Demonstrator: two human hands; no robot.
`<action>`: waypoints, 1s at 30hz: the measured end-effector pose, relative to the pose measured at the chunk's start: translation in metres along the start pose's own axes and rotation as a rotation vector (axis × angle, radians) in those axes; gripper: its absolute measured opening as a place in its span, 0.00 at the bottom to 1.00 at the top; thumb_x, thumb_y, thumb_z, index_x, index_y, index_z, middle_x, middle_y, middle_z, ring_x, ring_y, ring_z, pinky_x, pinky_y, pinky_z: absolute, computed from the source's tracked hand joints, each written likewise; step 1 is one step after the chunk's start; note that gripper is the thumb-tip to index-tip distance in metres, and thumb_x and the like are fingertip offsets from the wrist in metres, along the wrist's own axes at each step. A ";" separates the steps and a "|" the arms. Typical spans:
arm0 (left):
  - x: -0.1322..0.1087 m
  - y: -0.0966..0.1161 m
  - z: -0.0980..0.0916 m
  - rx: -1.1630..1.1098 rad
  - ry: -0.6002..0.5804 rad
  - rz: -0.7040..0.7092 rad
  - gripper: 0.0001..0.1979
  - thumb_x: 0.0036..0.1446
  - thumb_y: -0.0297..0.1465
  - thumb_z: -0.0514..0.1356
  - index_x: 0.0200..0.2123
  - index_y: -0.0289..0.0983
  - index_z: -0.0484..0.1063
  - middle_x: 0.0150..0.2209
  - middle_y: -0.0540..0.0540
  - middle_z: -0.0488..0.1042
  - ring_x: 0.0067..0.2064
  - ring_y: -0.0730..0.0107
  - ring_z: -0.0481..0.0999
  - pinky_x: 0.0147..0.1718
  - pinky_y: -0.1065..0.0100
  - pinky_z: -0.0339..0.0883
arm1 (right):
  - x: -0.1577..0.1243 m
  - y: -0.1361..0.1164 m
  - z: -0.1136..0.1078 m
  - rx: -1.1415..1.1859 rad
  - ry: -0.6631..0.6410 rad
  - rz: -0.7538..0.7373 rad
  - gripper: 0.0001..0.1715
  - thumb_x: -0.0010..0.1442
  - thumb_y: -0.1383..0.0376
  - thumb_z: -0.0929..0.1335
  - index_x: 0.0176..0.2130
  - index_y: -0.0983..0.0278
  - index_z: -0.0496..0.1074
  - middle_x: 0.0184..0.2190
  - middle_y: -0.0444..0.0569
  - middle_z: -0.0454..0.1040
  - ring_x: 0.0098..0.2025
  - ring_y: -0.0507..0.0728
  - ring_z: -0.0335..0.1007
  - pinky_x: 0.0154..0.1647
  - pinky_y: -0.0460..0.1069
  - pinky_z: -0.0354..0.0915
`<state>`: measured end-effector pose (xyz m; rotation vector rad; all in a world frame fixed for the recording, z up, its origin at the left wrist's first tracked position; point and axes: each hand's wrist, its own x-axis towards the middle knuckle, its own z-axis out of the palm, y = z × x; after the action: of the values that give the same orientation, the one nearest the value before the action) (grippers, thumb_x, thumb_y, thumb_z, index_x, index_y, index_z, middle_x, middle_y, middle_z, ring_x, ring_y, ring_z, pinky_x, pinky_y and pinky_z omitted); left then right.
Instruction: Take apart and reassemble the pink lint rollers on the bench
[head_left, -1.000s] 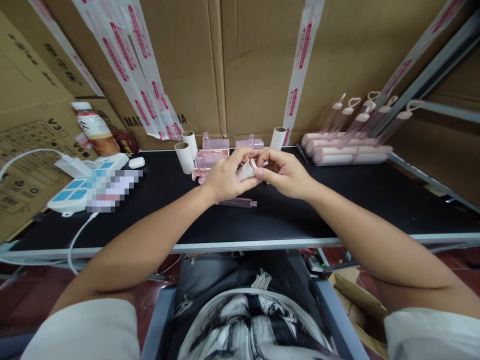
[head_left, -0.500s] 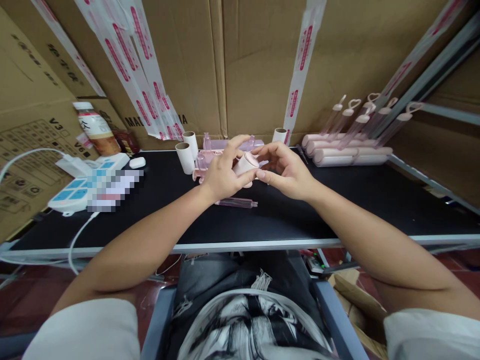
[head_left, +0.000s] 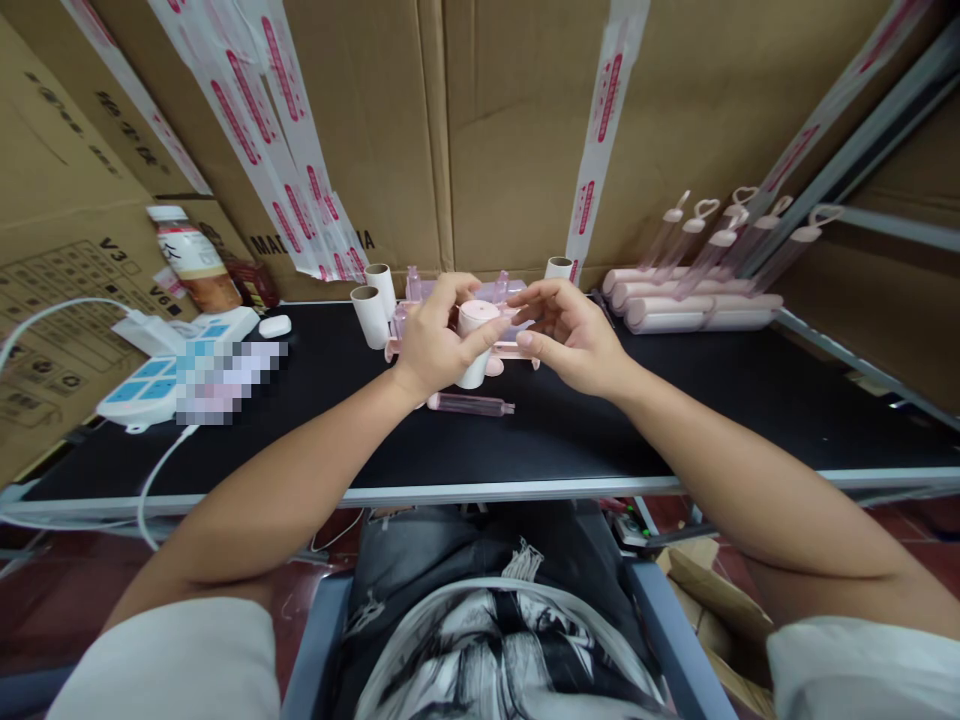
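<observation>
My left hand [head_left: 439, 345] is wrapped round a white tube with a pink cap [head_left: 478, 312] on its top end; the tube stands upright over the black table. To the right of it, my right hand [head_left: 566, 338] is open, its fingers spread and apart from the tube. Behind both hands lie a pink plastic frame [head_left: 517, 351] and translucent lilac parts [head_left: 491, 290], partly hidden. A clear pinkish plastic tube [head_left: 474, 404] lies flat on the table in front of my left hand.
Two white cardboard tubes [head_left: 371, 318] stand left of the hands, another white tube [head_left: 559, 268] behind. Pink cylinders with loop-topped clear tubes [head_left: 697, 310] are stacked at right. A power strip [head_left: 146, 385], a white case [head_left: 274, 326] and a bottle [head_left: 196, 262] are at left.
The capped white tube has turned from tilted to upright in my left hand and moved slightly left. My right hand has come away from it, its fingers opening.
</observation>
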<state>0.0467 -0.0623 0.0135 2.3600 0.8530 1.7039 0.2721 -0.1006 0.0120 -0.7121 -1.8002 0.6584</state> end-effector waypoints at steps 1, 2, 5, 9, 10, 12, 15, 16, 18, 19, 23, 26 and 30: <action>0.001 -0.001 -0.001 -0.022 0.012 -0.034 0.28 0.62 0.58 0.66 0.49 0.42 0.71 0.36 0.50 0.77 0.34 0.67 0.78 0.35 0.64 0.71 | 0.001 0.001 -0.001 -0.042 0.010 0.008 0.24 0.65 0.47 0.77 0.52 0.57 0.74 0.53 0.52 0.80 0.49 0.61 0.79 0.48 0.56 0.77; 0.002 -0.003 -0.001 -0.044 0.028 -0.064 0.27 0.63 0.58 0.65 0.50 0.42 0.71 0.35 0.50 0.76 0.33 0.68 0.77 0.34 0.64 0.70 | 0.002 0.003 -0.003 -0.101 0.019 0.017 0.21 0.66 0.49 0.76 0.50 0.58 0.75 0.49 0.52 0.81 0.46 0.61 0.79 0.47 0.56 0.76; 0.006 -0.005 -0.004 -0.098 0.067 -0.108 0.24 0.68 0.57 0.60 0.48 0.43 0.71 0.32 0.51 0.74 0.31 0.68 0.75 0.32 0.64 0.68 | 0.007 0.009 -0.009 -0.328 0.038 0.042 0.10 0.65 0.57 0.74 0.43 0.61 0.79 0.40 0.49 0.84 0.38 0.59 0.78 0.43 0.55 0.72; 0.011 -0.002 -0.008 -0.105 0.098 -0.139 0.24 0.72 0.58 0.56 0.43 0.43 0.72 0.32 0.49 0.75 0.31 0.67 0.74 0.30 0.64 0.66 | 0.010 0.016 -0.013 -0.484 -0.014 0.047 0.06 0.62 0.63 0.71 0.38 0.62 0.80 0.36 0.49 0.84 0.35 0.58 0.75 0.39 0.54 0.67; 0.012 -0.001 -0.008 -0.100 0.107 -0.150 0.24 0.72 0.57 0.55 0.42 0.43 0.72 0.32 0.49 0.75 0.31 0.67 0.75 0.30 0.64 0.67 | 0.010 0.017 -0.013 -0.502 -0.045 0.037 0.06 0.62 0.64 0.71 0.37 0.62 0.80 0.36 0.49 0.84 0.35 0.58 0.75 0.40 0.53 0.67; 0.013 -0.001 -0.009 -0.094 0.116 -0.170 0.24 0.72 0.57 0.55 0.40 0.42 0.73 0.33 0.48 0.76 0.33 0.66 0.75 0.31 0.63 0.68 | 0.010 0.018 -0.012 -0.546 -0.109 0.016 0.07 0.62 0.66 0.71 0.38 0.62 0.82 0.38 0.50 0.85 0.37 0.59 0.76 0.42 0.54 0.68; 0.015 -0.004 -0.009 -0.104 0.114 -0.195 0.25 0.74 0.56 0.53 0.38 0.42 0.73 0.33 0.47 0.76 0.35 0.65 0.76 0.34 0.63 0.70 | 0.009 0.021 -0.012 -0.632 -0.168 0.020 0.10 0.62 0.69 0.70 0.41 0.63 0.83 0.41 0.54 0.85 0.40 0.62 0.77 0.45 0.55 0.68; 0.015 -0.006 -0.008 -0.110 0.110 -0.204 0.25 0.74 0.55 0.52 0.38 0.42 0.73 0.33 0.47 0.76 0.35 0.64 0.76 0.34 0.63 0.70 | 0.010 0.022 -0.013 -0.654 -0.184 0.020 0.10 0.63 0.69 0.70 0.42 0.63 0.84 0.42 0.54 0.86 0.41 0.62 0.77 0.47 0.56 0.68; 0.015 -0.009 -0.008 -0.125 0.102 -0.221 0.26 0.75 0.55 0.50 0.38 0.42 0.74 0.34 0.46 0.77 0.36 0.64 0.76 0.35 0.63 0.71 | 0.010 0.023 -0.012 -0.689 -0.257 -0.013 0.11 0.64 0.71 0.70 0.43 0.64 0.84 0.43 0.55 0.86 0.44 0.64 0.78 0.50 0.57 0.67; 0.015 -0.010 -0.007 -0.130 0.099 -0.227 0.27 0.75 0.56 0.50 0.38 0.42 0.74 0.34 0.46 0.77 0.36 0.63 0.76 0.35 0.63 0.71 | 0.010 0.022 -0.011 -0.712 -0.315 -0.046 0.12 0.65 0.71 0.69 0.44 0.64 0.84 0.43 0.55 0.86 0.45 0.65 0.78 0.52 0.58 0.66; 0.015 -0.012 -0.006 -0.141 0.096 -0.238 0.27 0.75 0.55 0.50 0.39 0.41 0.75 0.34 0.46 0.76 0.37 0.63 0.76 0.35 0.63 0.71 | 0.005 0.017 0.002 -0.868 -0.536 -0.139 0.17 0.66 0.73 0.69 0.48 0.63 0.85 0.45 0.57 0.86 0.47 0.68 0.75 0.51 0.60 0.62; 0.015 -0.013 -0.005 -0.172 0.103 -0.251 0.25 0.74 0.54 0.52 0.38 0.41 0.75 0.33 0.47 0.76 0.36 0.64 0.76 0.34 0.63 0.70 | 0.001 0.013 0.011 -0.945 -0.591 -0.131 0.15 0.67 0.72 0.69 0.48 0.64 0.85 0.44 0.58 0.85 0.45 0.68 0.73 0.46 0.59 0.60; 0.014 -0.014 -0.003 -0.180 0.100 -0.268 0.22 0.74 0.52 0.53 0.38 0.42 0.74 0.34 0.47 0.76 0.37 0.64 0.77 0.36 0.63 0.71 | 0.002 0.011 0.009 -0.882 -0.649 -0.148 0.07 0.67 0.70 0.71 0.40 0.64 0.82 0.40 0.55 0.83 0.41 0.63 0.73 0.45 0.56 0.61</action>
<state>0.0418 -0.0445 0.0207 1.9614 0.9385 1.7189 0.2646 -0.0926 0.0023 -0.9825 -2.7561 -0.0757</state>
